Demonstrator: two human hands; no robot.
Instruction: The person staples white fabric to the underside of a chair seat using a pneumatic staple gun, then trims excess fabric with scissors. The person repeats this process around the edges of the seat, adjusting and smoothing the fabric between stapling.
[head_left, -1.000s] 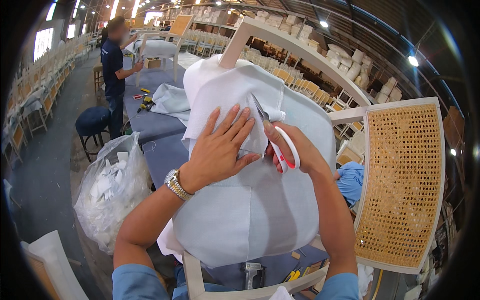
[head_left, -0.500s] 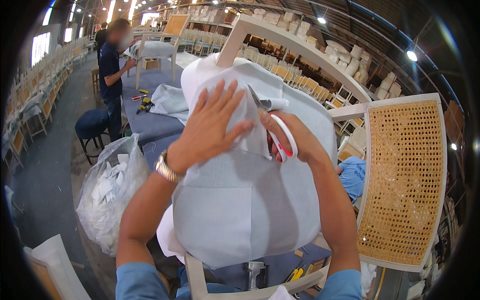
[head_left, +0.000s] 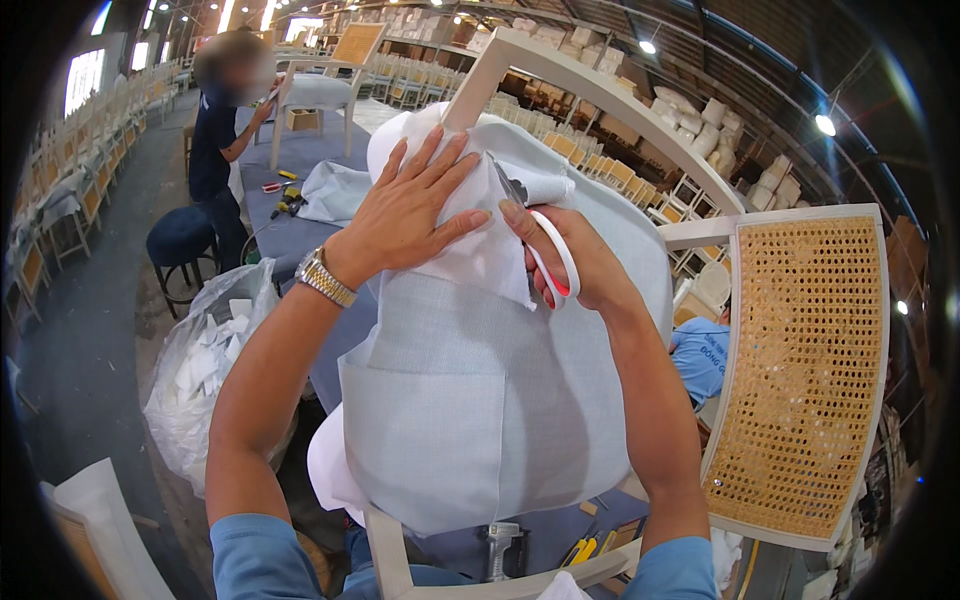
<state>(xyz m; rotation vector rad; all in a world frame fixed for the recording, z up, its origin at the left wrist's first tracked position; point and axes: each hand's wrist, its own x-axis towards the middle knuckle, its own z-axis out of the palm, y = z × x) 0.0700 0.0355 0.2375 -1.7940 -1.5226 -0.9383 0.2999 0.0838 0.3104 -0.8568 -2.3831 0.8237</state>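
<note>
A wooden-framed chair with a cane back (head_left: pixel 800 370) lies turned on its side before me, its seat covered in pale blue-grey fabric (head_left: pixel 430 440). My left hand (head_left: pixel 420 205) rests flat with spread fingers on a white fabric flap (head_left: pixel 480 265) near the seat's far end. In my right hand (head_left: pixel 575 250) are scissors (head_left: pixel 567 262) with white and red handles. Their blades lie against the folded fabric close to the chair's frame, just right of my left fingers. How far the blades are apart is hard to see.
Left of me stands a clear plastic bag (head_left: pixel 205 390) of white scraps. A staple gun (head_left: pixel 505 550) and yellow-handled tools (head_left: pixel 580 550) lie below the seat. A co-worker (head_left: pixel 215 140) stands at the far left by another chair; a person in a blue shirt (head_left: pixel 700 355) is at right.
My left hand has slid slightly up and left along the fabric. The scissors in my right hand have shifted a little up and left.
</note>
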